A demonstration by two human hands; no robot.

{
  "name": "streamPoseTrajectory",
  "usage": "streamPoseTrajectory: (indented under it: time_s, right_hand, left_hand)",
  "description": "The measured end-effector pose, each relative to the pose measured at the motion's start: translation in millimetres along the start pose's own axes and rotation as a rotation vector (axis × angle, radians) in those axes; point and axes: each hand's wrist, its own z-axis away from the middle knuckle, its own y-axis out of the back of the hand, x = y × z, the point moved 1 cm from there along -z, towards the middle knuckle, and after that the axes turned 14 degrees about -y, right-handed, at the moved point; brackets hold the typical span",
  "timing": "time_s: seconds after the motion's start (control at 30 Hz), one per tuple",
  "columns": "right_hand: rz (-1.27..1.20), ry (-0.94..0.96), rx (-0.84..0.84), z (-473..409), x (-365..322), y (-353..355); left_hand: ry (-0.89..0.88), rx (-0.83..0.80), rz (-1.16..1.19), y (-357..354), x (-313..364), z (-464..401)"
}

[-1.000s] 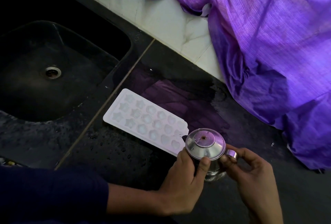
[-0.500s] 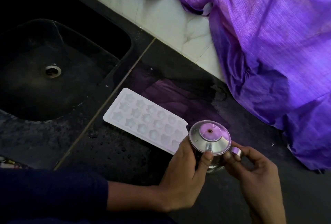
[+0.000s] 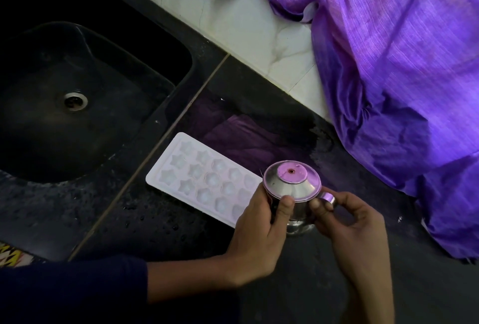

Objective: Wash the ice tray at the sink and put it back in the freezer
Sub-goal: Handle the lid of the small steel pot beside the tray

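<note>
Surface (image 3: 160, 215): wet, dark, beside sink (image 3: 178, 69).
Tray (image 3: 204, 178): flat mid-frame — parked.
Left hand (image 3: 259, 235): fingers wrap jug (image 3: 291, 186), steadying.
Right hand (image 3: 352, 225): fingers pinch its handle (image 3: 327, 198).

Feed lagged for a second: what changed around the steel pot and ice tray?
Little. Both hands kept their grip: left hand around the steel pot, right hand pinching its handle. The pot edged slightly right, off the ice tray's corner. The ice tray stayed flat on the counter beside the sink.

Two bare hands, left hand (image 3: 255, 242) and right hand (image 3: 355, 235); a dark navy long sleeve (image 3: 72, 290) covers the left forearm.
</note>
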Motion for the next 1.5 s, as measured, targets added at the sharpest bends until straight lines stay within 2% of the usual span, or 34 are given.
streamPoseTrajectory:
  time_s: [0.3,0.87,1.3,1.5]
  right_hand:
    - [0.067,-0.009,-0.035,-15,-5,-6]
    - [0.064,-0.014,-0.017,-14,-2,-5]
    - [-0.116,-0.02,-0.035,-4,1,-4]
    - [-0.087,-0.011,-0.027,4,-1,0]
  left_hand:
    - [0.064,0.018,0.011,-2,-9,-8]
    - [0.076,-0.013,0.035,-3,-9,-6]
    - [-0.103,0.042,-0.021,0,0,-3]
    - [-0.118,0.031,-0.036,-1,2,6]
